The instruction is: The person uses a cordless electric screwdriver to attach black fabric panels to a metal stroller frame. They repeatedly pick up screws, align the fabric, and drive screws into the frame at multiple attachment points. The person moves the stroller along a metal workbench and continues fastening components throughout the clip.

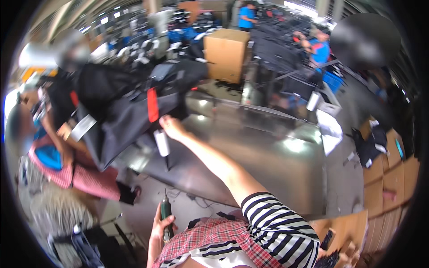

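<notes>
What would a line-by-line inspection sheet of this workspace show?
Surface: shiny metal table, reflecting lights.
Things at hand: green tool, thin pointed tip; black fabric; red strip; white tag.
Clutter: cardboard box and dark piles toward the back.
Hands: left hand grips the green tool; right hand beside the red strip, its grip too blurred to tell.
Cables: thin dark cables on the floor.
Surroundings: co-worker at left; people in blue farther back; cartons at right.

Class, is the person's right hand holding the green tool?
No, the left hand holds the green tool, while the right hand is near the red strip.
</notes>
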Demonstrator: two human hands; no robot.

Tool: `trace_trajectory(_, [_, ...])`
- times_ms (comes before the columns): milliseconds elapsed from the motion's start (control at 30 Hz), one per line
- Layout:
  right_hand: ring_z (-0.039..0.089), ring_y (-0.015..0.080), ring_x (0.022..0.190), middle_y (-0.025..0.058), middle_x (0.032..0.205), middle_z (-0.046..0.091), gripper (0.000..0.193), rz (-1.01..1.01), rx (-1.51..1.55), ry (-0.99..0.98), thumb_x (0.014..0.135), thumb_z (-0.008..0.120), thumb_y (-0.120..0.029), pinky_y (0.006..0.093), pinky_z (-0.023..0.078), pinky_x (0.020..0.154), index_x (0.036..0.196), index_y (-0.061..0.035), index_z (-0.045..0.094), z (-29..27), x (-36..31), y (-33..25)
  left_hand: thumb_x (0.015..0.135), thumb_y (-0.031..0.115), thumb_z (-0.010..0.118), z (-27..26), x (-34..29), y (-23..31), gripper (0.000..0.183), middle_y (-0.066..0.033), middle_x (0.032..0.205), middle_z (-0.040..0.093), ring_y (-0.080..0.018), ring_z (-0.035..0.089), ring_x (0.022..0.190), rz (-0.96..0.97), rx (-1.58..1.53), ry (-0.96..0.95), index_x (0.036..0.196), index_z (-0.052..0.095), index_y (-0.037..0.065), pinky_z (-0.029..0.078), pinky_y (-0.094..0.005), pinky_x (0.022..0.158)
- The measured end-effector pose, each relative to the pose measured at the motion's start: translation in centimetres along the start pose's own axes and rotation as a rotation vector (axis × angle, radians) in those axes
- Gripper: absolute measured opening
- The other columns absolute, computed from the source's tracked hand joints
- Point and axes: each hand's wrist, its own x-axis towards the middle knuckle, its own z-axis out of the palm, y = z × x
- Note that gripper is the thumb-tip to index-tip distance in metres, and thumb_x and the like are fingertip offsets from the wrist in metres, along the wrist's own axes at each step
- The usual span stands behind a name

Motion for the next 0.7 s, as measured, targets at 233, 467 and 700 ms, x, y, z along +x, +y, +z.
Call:
trace_trajectory(233, [0.071, 0.0322, 0.101, 0.018, 0.108, 0.073, 0.04, 0.225, -0.422, 0.235, 0.096, 0.065, -0.037, 0.0389, 0.055, 0.088, 0.119, -0.0042, 0.068, -31.9, -9.8, 19.8, 0.074, 0.02, 0.088, 9.5, 11.3, -6.3, 0.102, -0.0093, 0.107, 0.061, -0.02, 0.063, 0.087, -0.235, 0.302, -0.322, 0.156, 0.029, 0.007, 0.052, -0.0325, 0.078])
trace_trajectory(467, [0.063, 0.0394, 0.109, 0.0293, 0.111, 0.065, 0.07, 0.111, -0.791, 1.365, 0.091, 0.06, -0.06, 0.0459, 0.047, 0.095, 0.119, 0.0043, 0.061, -78.6, -15.5, 21.1, 0.077, 0.022, 0.086, 20.6, 16.5, -7.7, 0.092, -0.006, 0.126, 0.057, -0.0177, 0.054, 0.115, -0.268, 0.536, -0.445, 0.152, 0.035, 0.004, 0.041, -0.0294, 0.101])
trace_trajectory(700, [0.062, 0.0198, 0.082, 0.0088, 0.086, 0.067, 0.076, 0.22, -0.222, 1.037, 0.098, 0.034, -0.072, 0.0304, 0.047, 0.08, 0.095, -0.004, 0.067, -89.9, -11.6, 13.6, 0.079, 0.019, 0.085, 25.3, 16.1, -7.4, 0.091, -0.0051, 0.127, 0.056, -0.0177, 0.053, 0.118, -0.369, 0.497, -0.302, 0.153, 0.035, 0.003, 0.039, -0.0292, 0.103])
